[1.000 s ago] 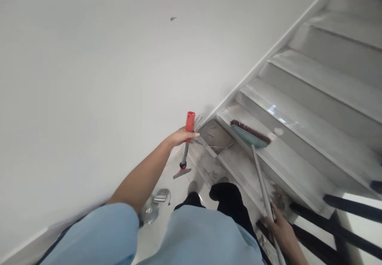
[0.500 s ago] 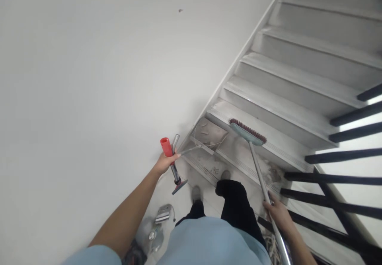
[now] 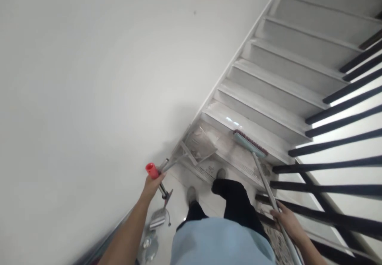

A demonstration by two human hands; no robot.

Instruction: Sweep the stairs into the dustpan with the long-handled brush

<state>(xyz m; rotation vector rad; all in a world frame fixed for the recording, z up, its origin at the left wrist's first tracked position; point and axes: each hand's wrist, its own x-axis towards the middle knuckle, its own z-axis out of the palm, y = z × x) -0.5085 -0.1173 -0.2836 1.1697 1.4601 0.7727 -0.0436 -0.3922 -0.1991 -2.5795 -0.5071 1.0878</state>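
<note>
My left hand (image 3: 153, 183) is closed around the grey handle of a dustpan (image 3: 205, 143) and a short metal-shafted tool (image 3: 152, 171) with a red tubular end. A flat blade shows at that tool's lower end; its exact kind is unclear. The dustpan is at a lower stair beside the wall, tilted, with dusty bits inside. My right hand (image 3: 283, 219) grips the long metal handle of a scrub brush (image 3: 250, 142). Its pale blue head with brown bristles is at a stair edge, bristles facing up the stairs.
Grey stairs (image 3: 268, 98) climb to the upper right beside a white wall (image 3: 119, 78). Dark railing bars (image 3: 343, 131) line the right side. Near my feet, a shiny metal object (image 3: 158, 218) and a clear round item (image 3: 151, 246) lie on the pale floor. Dust marks the lower steps.
My left hand has moved left and down with the dustpan and red-ended tool. The dustpan has tilted, showing bits inside. The brush head sits slightly lower in view.
</note>
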